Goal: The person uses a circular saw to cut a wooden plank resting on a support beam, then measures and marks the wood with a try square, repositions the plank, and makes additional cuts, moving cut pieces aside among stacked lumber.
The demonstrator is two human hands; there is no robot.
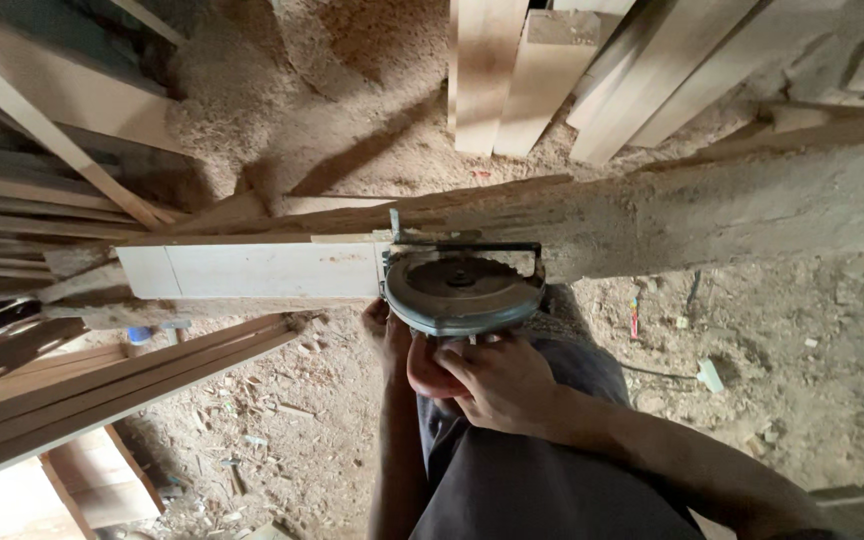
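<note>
Workshop floor (pixel 812 390) is bare dirt thick with sawdust, scattered chips and small scraps. A long rough sawdust-caked timber beam (pixel 732 205) runs across the view, serving as the work support. The landmark is the round grey-green metal circular saw (pixel 462 290), sitting at the near edge of that beam, blade guard facing the camera.

Left of the saw, touching its base plate, lies a pale flat wooden board (pixel 252 270), lengthwise along the beam; its far end sticks out past the beam's broken left end. Below the saw, both hands crowd together at its underside. The right hand (pixel 497 385) has its fingers curled closed around the saw's handle, which is mostly hidden by the hand. The left hand (pixel 387 335) is tucked against the saw's lower left edge, partly hidden behind the right; fingers look bent against the saw body, but can't tell whether they actually grip. Dark grey trousers (pixel 532 480) fill the frame below the hands.

Above the saw, past the beam, several pale planed wooden planks (pixel 522 75) stand leaning, ends on a sawdust heap (pixel 252 110). Left and lower left of the saw, stacks of long thin wooden slats (pixel 72 400) lie at angles. A small blue cap-like object (pixel 139 335) sits left of the saw, under the board. Right of the saw on the floor: a small red item (pixel 635 318) and a thin cable with a pale plug (pixel 710 375). Nothing blocks the saw from above.
</note>
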